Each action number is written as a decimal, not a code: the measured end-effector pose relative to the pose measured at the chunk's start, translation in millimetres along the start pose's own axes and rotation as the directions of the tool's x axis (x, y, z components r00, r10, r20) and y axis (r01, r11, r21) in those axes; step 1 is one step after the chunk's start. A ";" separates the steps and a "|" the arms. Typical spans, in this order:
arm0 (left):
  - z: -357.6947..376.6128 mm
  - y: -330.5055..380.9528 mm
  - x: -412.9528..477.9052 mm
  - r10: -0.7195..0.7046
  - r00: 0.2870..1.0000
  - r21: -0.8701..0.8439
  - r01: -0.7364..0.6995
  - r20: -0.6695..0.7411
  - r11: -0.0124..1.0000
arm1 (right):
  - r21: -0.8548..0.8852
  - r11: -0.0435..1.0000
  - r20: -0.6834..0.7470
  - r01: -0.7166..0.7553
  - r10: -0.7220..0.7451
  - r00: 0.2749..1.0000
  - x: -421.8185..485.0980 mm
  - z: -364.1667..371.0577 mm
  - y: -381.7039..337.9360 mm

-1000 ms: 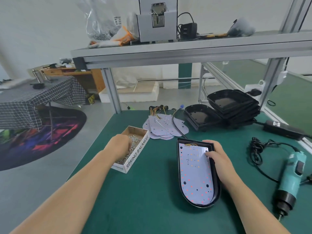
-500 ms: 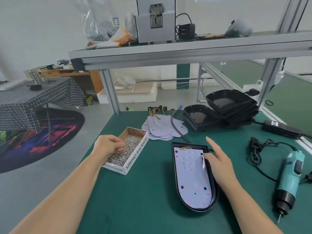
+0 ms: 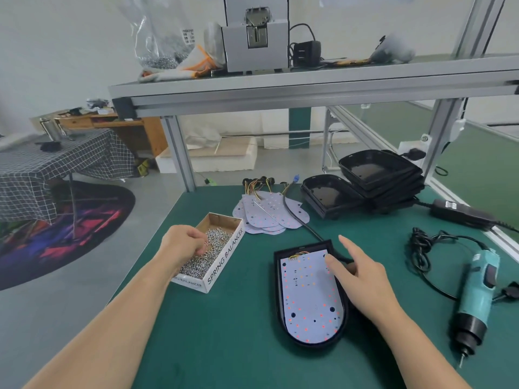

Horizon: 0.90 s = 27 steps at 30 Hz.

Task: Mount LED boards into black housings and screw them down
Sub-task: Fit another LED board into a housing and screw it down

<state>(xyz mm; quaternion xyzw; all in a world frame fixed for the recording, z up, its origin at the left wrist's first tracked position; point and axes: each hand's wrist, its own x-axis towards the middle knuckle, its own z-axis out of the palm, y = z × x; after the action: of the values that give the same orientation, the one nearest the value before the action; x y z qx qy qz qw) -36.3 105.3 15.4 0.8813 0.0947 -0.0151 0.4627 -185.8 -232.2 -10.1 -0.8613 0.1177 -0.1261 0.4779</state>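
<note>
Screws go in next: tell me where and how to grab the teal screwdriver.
Grip the teal screwdriver round its barrel, coming from above with the right hand. It lies flat on the mat, right of that hand, bit pointing towards the person; the black nose tapers and the cord trails from the far end.
</note>
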 end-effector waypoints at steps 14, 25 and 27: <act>7.4 -2.3 -3.8 0.229 0.972 0.647 -0.206 0.049 0.734 | -0.388 0.795 -0.569 -0.467 0.191 0.800 -0.8 -129.4 46.7; 5.8 31.8 -22.4 -0.101 0.896 -0.851 0.443 0.433 0.280 | -0.041 0.788 -0.465 -0.614 0.529 0.710 -12.8 -143.7 74.4; 10.8 44.0 -34.3 -0.014 0.846 -0.830 0.525 0.532 0.187 | 0.377 0.770 -0.334 -0.514 0.631 0.700 -16.4 -148.0 68.3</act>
<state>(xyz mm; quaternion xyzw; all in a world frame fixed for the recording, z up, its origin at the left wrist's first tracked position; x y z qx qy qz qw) -61.4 66.8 48.8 0.3502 0.1430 -0.2217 0.8988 -255.6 -379.6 5.6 -0.6596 0.4699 -0.1759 0.5596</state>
